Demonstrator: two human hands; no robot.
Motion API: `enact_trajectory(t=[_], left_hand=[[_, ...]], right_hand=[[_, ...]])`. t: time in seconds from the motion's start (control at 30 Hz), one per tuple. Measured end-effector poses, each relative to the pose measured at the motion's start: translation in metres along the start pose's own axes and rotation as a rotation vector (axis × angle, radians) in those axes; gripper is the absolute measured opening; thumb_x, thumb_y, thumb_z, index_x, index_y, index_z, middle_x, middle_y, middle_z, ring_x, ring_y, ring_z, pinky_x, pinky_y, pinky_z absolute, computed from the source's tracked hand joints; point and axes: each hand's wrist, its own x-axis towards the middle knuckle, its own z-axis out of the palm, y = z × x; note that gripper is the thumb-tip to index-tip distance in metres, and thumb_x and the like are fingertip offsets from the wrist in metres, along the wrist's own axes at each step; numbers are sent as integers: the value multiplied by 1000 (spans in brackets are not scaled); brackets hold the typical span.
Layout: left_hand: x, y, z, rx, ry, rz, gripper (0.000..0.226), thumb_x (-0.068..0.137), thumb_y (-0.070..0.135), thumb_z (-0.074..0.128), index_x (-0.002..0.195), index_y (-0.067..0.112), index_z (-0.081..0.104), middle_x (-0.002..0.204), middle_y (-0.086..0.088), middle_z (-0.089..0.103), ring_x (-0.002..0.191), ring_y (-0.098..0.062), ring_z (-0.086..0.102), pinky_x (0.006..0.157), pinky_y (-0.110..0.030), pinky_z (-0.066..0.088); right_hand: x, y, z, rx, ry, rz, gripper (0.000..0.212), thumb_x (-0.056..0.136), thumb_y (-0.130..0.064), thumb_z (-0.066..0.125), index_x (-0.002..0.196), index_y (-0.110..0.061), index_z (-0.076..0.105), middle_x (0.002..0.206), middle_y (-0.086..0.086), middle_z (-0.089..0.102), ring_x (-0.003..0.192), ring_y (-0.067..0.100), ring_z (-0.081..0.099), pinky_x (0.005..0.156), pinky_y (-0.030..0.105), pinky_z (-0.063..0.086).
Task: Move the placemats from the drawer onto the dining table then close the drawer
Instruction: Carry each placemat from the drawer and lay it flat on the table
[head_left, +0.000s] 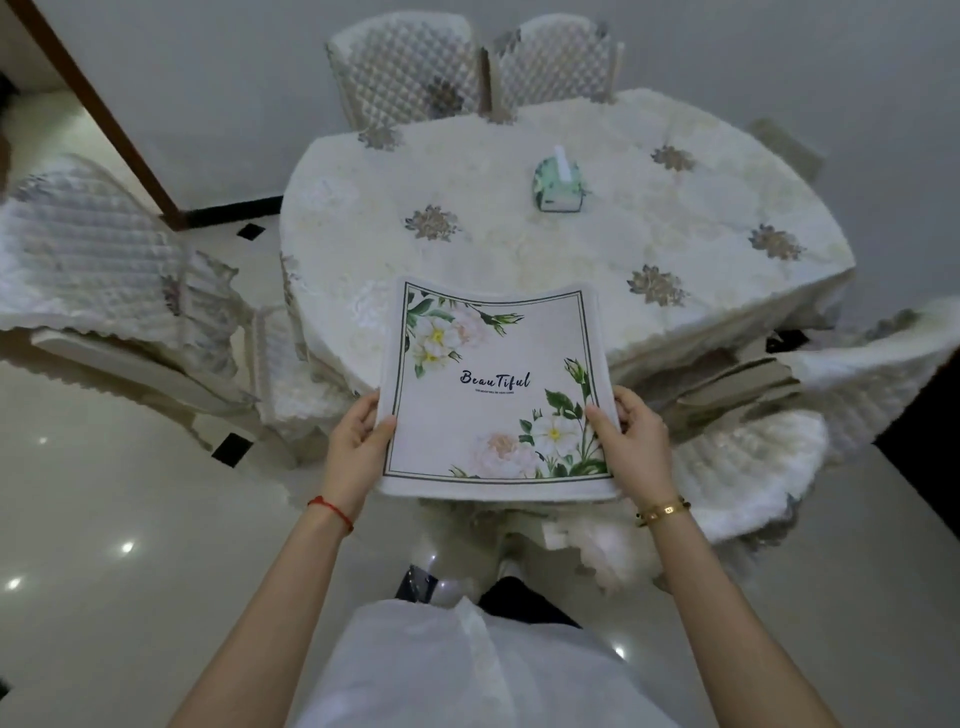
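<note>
Dining table (519, 244), tissue box (558, 188), both hands' fingers (602, 421) gripping placemats (493, 395)

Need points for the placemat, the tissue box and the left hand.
placemat (493, 384): head view, on the printed middle near the lettering.
tissue box (558, 189): head view, on its green side.
left hand (358, 441): head view, on the back of the hand.
</note>
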Motion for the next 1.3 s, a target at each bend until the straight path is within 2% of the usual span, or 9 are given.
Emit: enact_trajectory(t=[0.2, 0.37, 0.5, 0.6, 0.7, 0.9, 1.07, 1.17, 1.3], left_hand=[[63, -8, 49, 3, 126, -34, 36, 94, -2, 50, 129, 7, 52, 122, -15, 64, 108, -27, 64, 92, -38, 54], [111, -8, 73, 14, 192, -70, 37, 95, -1, 50, 131, 5, 50, 120, -12, 63, 97, -12, 65, 80, -20, 55], [150, -13, 82, 47, 206, -90, 39, 95, -1, 50, 133, 6, 49, 122, -12, 62, 102, -16, 63, 92, -32, 53], [175, -18, 86, 45, 211, -125, 39, 95, -1, 50, 133, 6, 49, 120, -11, 62, 98, -11, 63, 83, -19, 54], [191, -25, 94, 19, 202, -151, 35, 95, -1, 49, 127, 11, 51, 115, -10, 65, 97, -14, 65, 83, -22, 55], [207, -43, 105, 20, 240, -201, 33, 95, 1, 49, 122, 19, 52, 120, -15, 64, 107, -27, 64, 92, -38, 53], [211, -59, 110, 35, 281, -232, 39, 95, 1, 49, 134, 5, 46, 126, -14, 60, 109, -23, 61, 89, -23, 54], [210, -66, 110, 52, 291, -249, 44, 94, 3, 53, 137, 6, 44, 130, -13, 58, 116, -22, 58, 98, -32, 50], [207, -71, 108, 65, 308, -270, 52, 90, 3, 61, 139, 6, 44, 132, -11, 57, 119, -21, 56, 103, -34, 46]], right_hand=[[111, 13, -4, -17, -114, 2, 24, 90, -15, 65, 114, -12, 63, 94, -1, 70, 79, 1, 64, 68, 9, 50], [182, 27, 11, -58, -179, 15, 27, 90, -20, 65, 116, -12, 63, 95, 2, 71, 77, 9, 64, 67, 18, 53], [228, 40, 27, -86, -189, 31, 26, 89, -22, 66, 113, -12, 65, 99, 6, 72, 87, 19, 68, 79, 35, 56], [256, 50, 36, -111, -199, 40, 27, 89, -20, 66, 114, -11, 65, 97, 7, 73, 79, 13, 67, 72, 28, 56], [277, 60, 43, -147, -205, 51, 30, 89, -20, 66, 116, -7, 64, 91, 8, 72, 67, 3, 58, 59, 8, 45], [303, 81, 55, -194, -252, 79, 32, 89, -25, 67, 115, -8, 64, 93, 12, 73, 75, 15, 61, 71, 30, 50], [314, 93, 60, -214, -251, 87, 34, 88, -29, 66, 116, -9, 64, 95, 12, 72, 78, 15, 60, 75, 31, 51], [314, 96, 59, -246, -240, 78, 29, 88, -26, 67, 112, -10, 65, 83, 5, 70, 68, 7, 57, 64, 18, 44], [314, 101, 59, -234, -210, 85, 29, 86, -27, 70, 109, -10, 64, 89, 5, 73, 79, 15, 67, 75, 29, 53]])
